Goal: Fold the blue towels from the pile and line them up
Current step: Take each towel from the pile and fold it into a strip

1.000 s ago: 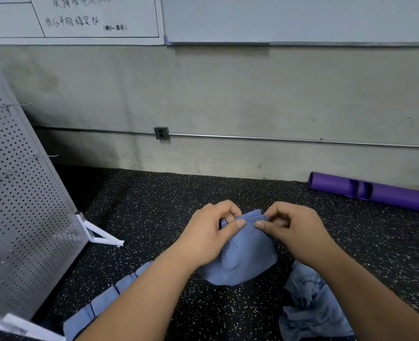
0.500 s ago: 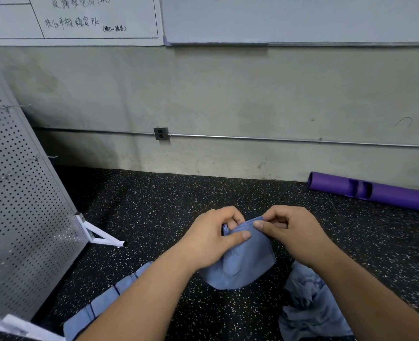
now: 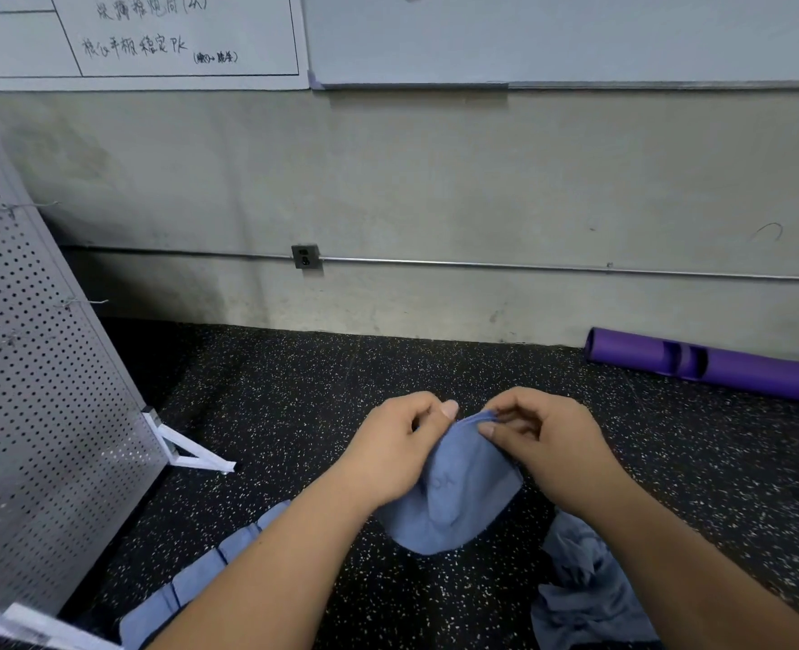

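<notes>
Nearby lay a purple roller [image 3: 740,368] and a pegboard [image 3: 36,391]; the left hand [image 3: 388,452] and right hand [image 3: 547,443] each pinched the blue towel [image 3: 458,504]; the wall board [image 3: 247,21] read "PK".

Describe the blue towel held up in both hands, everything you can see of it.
The blue towel is soft, plain mid-blue cloth, bunched and doubled over rather than spread flat. It hangs in a rounded pouch shape from its top edge, which the left hand and the right hand pinch close together. A faint mark near its middle is too small to read. Its lower edge hangs over the dark speckled floor; whether it touches the floor cannot be told.
</notes>
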Demonstrator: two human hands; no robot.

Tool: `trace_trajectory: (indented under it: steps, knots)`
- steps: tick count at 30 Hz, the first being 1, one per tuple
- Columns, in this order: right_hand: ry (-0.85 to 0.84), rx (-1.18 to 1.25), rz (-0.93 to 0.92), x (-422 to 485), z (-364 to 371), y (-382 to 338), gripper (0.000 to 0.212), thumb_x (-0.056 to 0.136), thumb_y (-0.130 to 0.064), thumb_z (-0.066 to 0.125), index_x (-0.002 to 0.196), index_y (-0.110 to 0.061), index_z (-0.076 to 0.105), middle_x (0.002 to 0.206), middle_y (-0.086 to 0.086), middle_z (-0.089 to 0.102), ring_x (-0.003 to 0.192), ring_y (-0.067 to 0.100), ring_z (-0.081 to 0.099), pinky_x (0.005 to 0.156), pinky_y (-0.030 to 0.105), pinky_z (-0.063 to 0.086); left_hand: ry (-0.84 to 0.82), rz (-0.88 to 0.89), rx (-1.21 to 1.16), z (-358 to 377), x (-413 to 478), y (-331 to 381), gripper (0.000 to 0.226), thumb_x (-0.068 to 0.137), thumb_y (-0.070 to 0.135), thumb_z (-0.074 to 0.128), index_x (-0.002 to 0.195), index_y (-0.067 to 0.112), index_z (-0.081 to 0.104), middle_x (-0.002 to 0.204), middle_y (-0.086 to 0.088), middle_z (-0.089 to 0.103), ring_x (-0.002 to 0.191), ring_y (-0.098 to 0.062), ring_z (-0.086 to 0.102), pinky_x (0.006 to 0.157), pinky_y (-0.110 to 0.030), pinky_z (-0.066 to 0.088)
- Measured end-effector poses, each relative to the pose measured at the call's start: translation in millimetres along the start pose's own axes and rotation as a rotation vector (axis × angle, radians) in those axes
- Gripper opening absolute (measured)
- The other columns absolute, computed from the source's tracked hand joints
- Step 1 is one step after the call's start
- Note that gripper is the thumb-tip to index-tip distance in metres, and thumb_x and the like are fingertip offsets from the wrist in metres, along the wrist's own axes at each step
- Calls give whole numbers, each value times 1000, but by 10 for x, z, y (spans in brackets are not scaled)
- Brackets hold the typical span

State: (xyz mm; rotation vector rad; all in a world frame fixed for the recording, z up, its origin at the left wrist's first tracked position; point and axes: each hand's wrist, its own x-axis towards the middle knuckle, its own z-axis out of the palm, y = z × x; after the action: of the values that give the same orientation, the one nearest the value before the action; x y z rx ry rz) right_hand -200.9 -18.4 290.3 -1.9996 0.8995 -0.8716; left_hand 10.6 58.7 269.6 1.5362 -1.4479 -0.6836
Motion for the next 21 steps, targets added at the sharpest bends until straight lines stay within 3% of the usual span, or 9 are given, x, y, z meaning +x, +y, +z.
trace_trajectory:
  steps: [4, 7, 10, 13, 17, 21]
  knots:
    - [-6, 17, -52, -42, 34, -76, 26, 89, -11, 83, 91, -37, 79, 85, -10, 78, 82, 7, 73, 77, 20, 56, -48, -80, -176, -2, -11, 43, 10, 102, 24, 70, 99, 24, 79, 86, -8, 76, 77, -12, 62, 77, -38, 54]
    - [-4, 26, -63, -40, 43, -94, 26, 89, -11, 83, 93, -37, 80, 89, -10, 79, 88, 10, 74, 82, 23, 58, -126, -133, -275, -10, -46, 56, 12, 101, 8, 69, 103, 11, 81, 98, -18, 78, 86, -21, 64, 86, -41, 54]
    - [0, 44, -62, -37, 39, -112, 25, 89, -10, 83, 95, -34, 80, 97, -14, 79, 93, 4, 74, 83, 19, 57, -76, -148, -279, -11, -39, 72, 12, 100, 5, 68, 97, 11, 79, 84, -6, 73, 78, -17, 59, 79, -38, 49]
    - [31, 42, -100, -22, 30, -108, 22, 89, -12, 84, 90, -34, 79, 107, -16, 76, 101, 4, 72, 85, 18, 57, 9, -148, -267, -19, -23, 103, 11, 100, 7, 68, 94, 11, 77, 76, 4, 71, 72, -11, 62, 76, -35, 54]
    - [7, 40, -16, -17, 4, -109, 14, 90, -17, 84, 90, -30, 80, 90, -12, 78, 82, 3, 72, 75, 16, 54, 37, -113, -290, -37, -30, 159, 9, 100, 11, 71, 94, 6, 75, 74, 4, 71, 72, -9, 64, 76, -31, 55]
    - [25, 30, -28, -18, 17, -98, 16, 88, -18, 86, 92, -32, 81, 87, -10, 78, 84, 9, 73, 80, 24, 59, 10, -114, -312, -30, -59, 206, 9, 100, 8, 69, 94, 7, 75, 74, 2, 71, 73, -10, 64, 77, -31, 55]
